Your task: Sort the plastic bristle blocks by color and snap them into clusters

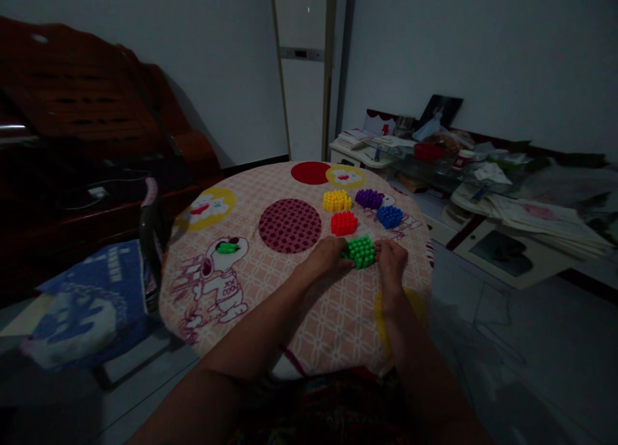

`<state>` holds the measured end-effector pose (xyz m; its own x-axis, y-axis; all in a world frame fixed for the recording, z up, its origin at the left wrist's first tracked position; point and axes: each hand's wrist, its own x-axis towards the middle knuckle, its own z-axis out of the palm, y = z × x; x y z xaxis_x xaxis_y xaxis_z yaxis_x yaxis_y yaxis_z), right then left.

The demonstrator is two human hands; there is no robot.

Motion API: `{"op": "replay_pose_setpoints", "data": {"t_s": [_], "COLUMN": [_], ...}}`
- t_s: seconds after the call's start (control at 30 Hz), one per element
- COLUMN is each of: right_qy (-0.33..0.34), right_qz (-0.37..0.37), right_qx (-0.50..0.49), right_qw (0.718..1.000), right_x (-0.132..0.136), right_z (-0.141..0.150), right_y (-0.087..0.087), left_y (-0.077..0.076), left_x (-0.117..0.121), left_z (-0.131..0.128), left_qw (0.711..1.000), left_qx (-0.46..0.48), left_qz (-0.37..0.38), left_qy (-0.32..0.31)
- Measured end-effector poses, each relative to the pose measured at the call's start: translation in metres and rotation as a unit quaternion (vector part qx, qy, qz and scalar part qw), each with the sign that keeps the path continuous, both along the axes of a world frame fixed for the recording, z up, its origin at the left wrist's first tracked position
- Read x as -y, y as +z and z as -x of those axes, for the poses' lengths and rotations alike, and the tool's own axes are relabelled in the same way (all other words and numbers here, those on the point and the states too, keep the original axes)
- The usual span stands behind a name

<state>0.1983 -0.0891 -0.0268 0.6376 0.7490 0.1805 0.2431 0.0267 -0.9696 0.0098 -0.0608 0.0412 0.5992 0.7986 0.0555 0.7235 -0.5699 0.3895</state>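
The red bowl (428, 152) and the red-and-white paper cup (463, 159) stand on the cluttered glass-topped cabinet (410, 163) to your right; you cannot tell what either holds.

Your 2 hands frame the block of upright green plastic pegs (361, 252) on the round table with the pink patterned cloth (333, 329). Your left hand (324, 257) is partly curled, thumb and fingers at the block's left side; your right hand (393, 259) is curled more, its fingertips at the right side. Whether either grips or only steadies it, you cannot tell.

Beyond them sit 4 more peg clusters: red (344, 223), yellow (337, 201), purple (369, 199) and blue (389, 217). Loose green pegs (228, 247) lie well apart at left.
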Motion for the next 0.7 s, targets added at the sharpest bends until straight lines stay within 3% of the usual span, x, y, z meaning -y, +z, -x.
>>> {"op": "replay_pose_setpoints", "data": {"t_s": [0.27, 0.53, 0.7], "right_qy": [0.002, -0.008, -0.014], "right_qz": [0.010, -0.006, -0.007], "right_qx": [0.001, 0.006, -0.003], "right_qw": [1.000, 1.000, 1.000], "right_x": [0.0007, 0.0002, 0.0005], "right_z": [0.0000, 0.0008, -0.0004], "right_y": [0.0012, 0.0030, 0.0011], "left_y": [0.0023, -0.0071, 0.0004], "left_x": [0.0015, 0.0019, -0.0036], "left_z": [-0.0031, -0.0061, 0.0032], "left_qw": [0.999, 1.000, 0.999], "left_qx": [-0.005, 0.004, 0.006], "left_qz": [0.028, 0.016, 0.036], "left_qy": [0.033, 0.027, 0.025]}}
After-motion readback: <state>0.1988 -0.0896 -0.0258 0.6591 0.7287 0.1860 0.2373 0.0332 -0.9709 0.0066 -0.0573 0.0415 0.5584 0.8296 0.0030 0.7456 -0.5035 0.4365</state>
